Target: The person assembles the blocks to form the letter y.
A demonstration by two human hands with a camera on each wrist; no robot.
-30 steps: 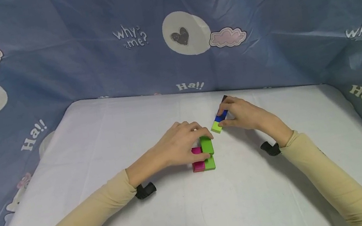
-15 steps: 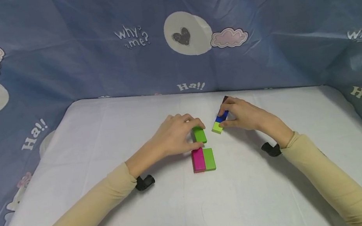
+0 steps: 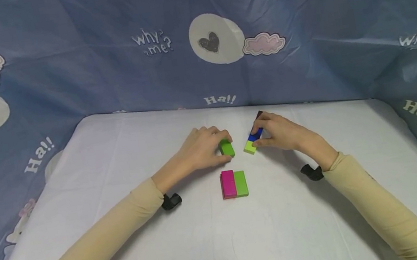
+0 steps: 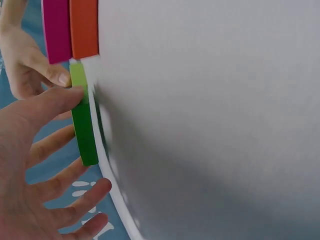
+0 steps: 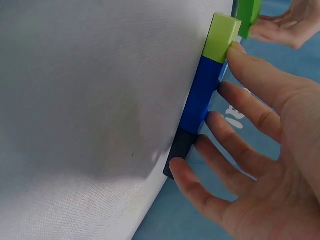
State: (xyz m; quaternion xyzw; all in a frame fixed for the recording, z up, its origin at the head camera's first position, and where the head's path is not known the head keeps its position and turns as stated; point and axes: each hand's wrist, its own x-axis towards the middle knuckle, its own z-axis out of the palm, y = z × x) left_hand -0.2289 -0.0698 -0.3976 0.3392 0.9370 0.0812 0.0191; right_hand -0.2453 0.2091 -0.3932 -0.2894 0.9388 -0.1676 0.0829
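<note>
My left hand (image 3: 202, 150) grips a green block (image 3: 227, 148) between thumb and fingers, just beyond a small pair of blocks. That pair is a magenta block (image 3: 228, 184) beside a lower green block (image 3: 241, 183); the left wrist view also shows an orange block (image 4: 84, 27) against the magenta one. To the right, my right hand (image 3: 283, 131) holds a slanted row on the table: a yellow-green block (image 5: 221, 37), a blue block (image 5: 202, 95) and a black block (image 5: 180, 147), end to end. Its thumb touches the yellow-green end while the other fingers lie along the blue and black parts.
A white-covered table (image 3: 219, 246) lies under everything. Behind it hangs a blue printed cloth (image 3: 103, 83), close to the far end of the block row. Black wrist devices (image 3: 171, 201) sit beneath both cuffs.
The green block has gone from on top of the pair to the table's farther part, carried away and slightly left by my left hand. My right hand and its row have stayed put.
</note>
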